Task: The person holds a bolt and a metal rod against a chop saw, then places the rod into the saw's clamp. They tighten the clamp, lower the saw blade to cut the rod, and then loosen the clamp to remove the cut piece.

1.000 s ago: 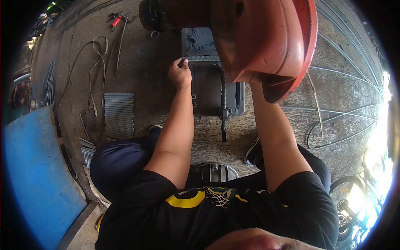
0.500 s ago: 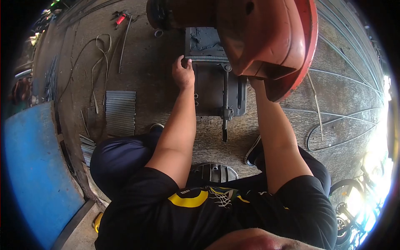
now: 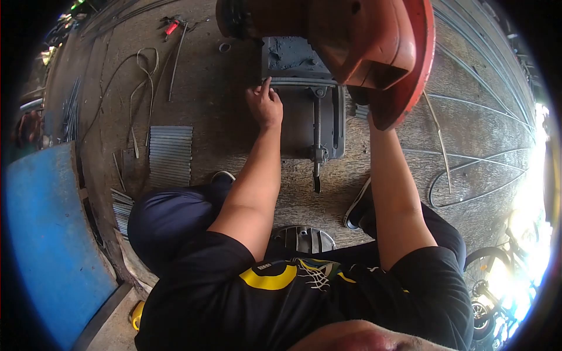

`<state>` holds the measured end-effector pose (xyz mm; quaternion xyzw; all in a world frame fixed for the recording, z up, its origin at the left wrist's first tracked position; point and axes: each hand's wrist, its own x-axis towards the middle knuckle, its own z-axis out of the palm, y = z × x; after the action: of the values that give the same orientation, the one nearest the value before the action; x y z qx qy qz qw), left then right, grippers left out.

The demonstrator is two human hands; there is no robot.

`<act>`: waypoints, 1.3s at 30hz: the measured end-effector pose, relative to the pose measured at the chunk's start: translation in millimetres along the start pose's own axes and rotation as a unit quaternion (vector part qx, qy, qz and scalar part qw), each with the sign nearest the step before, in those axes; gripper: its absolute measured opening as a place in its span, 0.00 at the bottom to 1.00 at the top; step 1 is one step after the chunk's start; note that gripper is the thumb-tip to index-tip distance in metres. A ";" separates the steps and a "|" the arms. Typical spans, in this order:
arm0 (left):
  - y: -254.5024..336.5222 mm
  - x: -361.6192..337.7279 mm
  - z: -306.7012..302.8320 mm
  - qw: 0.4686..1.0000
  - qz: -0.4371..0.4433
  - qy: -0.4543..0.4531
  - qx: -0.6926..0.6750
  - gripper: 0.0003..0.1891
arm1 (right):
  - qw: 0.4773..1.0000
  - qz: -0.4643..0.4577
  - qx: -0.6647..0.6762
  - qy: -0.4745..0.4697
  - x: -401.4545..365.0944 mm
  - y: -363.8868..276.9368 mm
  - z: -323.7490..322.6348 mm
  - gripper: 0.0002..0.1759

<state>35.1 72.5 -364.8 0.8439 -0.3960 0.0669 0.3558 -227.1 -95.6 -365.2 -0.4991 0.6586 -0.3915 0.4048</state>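
Observation:
My left hand [image 3: 266,106] is at the left end of a ribbed metal rod [image 3: 293,80], its index finger stretched out against the rod's end and the other fingers loosely bent, gripping nothing. The rod lies crosswise in the vise of a dark cut-off saw base [image 3: 293,128]. A threaded vise screw [image 3: 318,120] runs toward me from it. Over the base hangs the red saw head [image 3: 374,47] with its round guard. My right hand [image 3: 377,121] is mostly hidden behind that guard; its fingers do not show. Short metal pieces [image 3: 362,110] lie beside it.
Cut rods [image 3: 170,155] lie in a neat row on the left, near a strap [image 3: 140,88] and a red-handled tool [image 3: 171,27]. Long rods [image 3: 486,76] spread along the right. A blue panel [image 3: 52,234] stands left; a bicycle [image 3: 483,292] is at lower right.
My left hand has gone from a finger-and-thumb curl to a stretched index finger at the rod's end. My right hand has shifted slightly right, and short metal pieces now show beside the guard.

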 end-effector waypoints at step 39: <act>-20.8 -64.5 -103.5 0.969 -0.203 -0.097 -0.105 0.19 | 0.856 -0.506 -0.098 0.033 -180.0 -163.7 -56.5 0.34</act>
<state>23.8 189.1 -325.3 0.8670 -0.2533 -0.1309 0.4087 -192.3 54.2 -168.4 -0.7875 0.3633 -0.4917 0.0777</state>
